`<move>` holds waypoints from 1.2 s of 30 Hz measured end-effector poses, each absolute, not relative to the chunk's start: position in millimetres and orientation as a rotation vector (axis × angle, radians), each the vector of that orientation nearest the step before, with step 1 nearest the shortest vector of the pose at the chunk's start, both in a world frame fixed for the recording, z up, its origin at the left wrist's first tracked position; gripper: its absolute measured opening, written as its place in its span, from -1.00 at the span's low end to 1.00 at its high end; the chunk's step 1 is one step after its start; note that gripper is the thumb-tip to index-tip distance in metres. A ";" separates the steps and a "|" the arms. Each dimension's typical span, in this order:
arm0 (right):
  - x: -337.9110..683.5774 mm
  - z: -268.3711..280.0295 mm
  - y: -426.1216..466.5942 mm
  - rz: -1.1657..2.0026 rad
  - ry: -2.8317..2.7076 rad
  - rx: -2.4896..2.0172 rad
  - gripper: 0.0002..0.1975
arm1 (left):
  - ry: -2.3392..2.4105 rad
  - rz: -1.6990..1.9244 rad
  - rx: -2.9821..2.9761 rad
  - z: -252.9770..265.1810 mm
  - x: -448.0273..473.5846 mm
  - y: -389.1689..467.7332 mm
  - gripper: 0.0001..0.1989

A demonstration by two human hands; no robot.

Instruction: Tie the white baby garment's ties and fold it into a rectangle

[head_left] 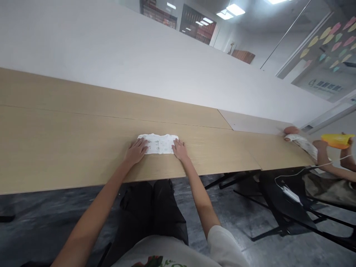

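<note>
A small white cloth (159, 144) with a scattered print lies flat on the wooden table, folded into a rough rectangle. Its top edge is slightly wavy, and a line runs down its middle. My left hand (137, 150) rests on the cloth's left end with the fingers stretched out and the palm down. On the right end lies my right hand (180, 148), also palm down with fingers extended. Neither hand grips the cloth; both press or rest on its surface.
The long wooden table (69, 148) runs along a white wall (111, 55). At far right, another person handles a yellow object (337, 141) beside a white patterned item (303, 144) on the table. A black chair (289, 211) holds a white power strip (291, 194) with a cord.
</note>
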State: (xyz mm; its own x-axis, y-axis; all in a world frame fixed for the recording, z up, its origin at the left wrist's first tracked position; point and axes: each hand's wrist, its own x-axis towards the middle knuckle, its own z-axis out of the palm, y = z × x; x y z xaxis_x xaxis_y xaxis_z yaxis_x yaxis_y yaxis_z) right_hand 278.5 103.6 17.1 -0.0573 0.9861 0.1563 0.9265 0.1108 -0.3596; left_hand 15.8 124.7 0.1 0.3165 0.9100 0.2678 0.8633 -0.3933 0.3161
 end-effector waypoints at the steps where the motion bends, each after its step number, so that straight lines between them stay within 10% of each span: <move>1: 280.0 14.4 103.0 0.230 -2.045 -1.870 -0.57 | 1.645 0.615 2.442 -3.3 13.1 126.4 -0.47; 36: 295.0 -8.8 109.3 0.268 -1.736 -1.568 -0.75 | 1.722 0.765 2.280 -12.9 -3.1 132.6 -0.42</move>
